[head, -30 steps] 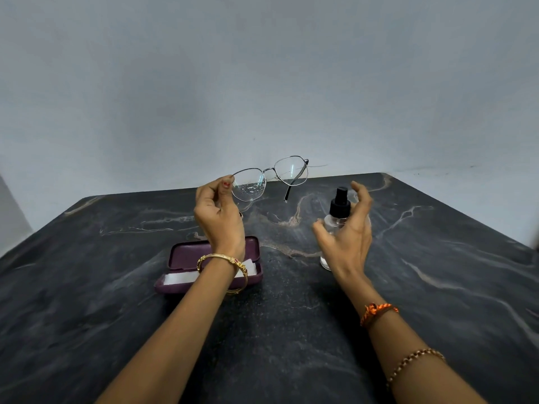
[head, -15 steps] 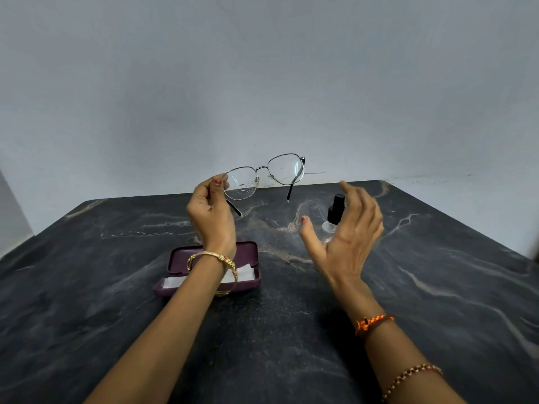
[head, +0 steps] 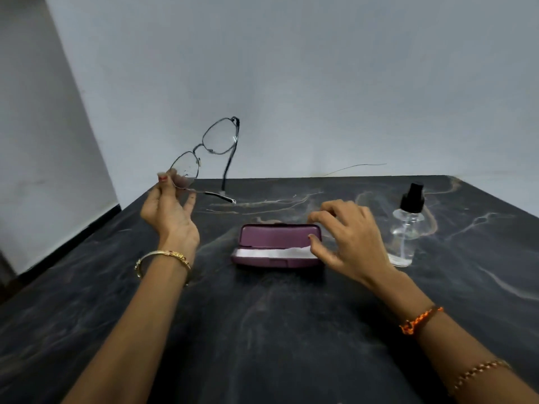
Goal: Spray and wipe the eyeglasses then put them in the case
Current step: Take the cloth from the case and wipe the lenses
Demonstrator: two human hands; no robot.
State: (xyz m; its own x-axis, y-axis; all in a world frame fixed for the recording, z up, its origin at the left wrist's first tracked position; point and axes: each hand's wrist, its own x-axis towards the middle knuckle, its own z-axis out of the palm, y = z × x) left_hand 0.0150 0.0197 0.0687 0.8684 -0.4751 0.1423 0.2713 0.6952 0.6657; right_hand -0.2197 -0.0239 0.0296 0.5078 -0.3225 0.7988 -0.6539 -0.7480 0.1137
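My left hand pinches the thin metal eyeglasses by one lens rim and holds them up, tilted, above the table's left side with both temples unfolded. An open maroon case lies in the middle of the table, and a white cloth lies in its front half. My right hand hovers over the case's right end with fingers loosely curled and its thumb close to the cloth; I cannot tell if it touches. A clear spray bottle with a black nozzle stands upright to the right of that hand.
The table is dark marble with pale veins, and its far edge meets a plain grey wall. A thin wire runs along the wall's base behind the table. Bracelets circle both wrists.
The view swung left. My right hand left the spray bottle and came over the case's right end. My left hand tilted the glasses more upright.
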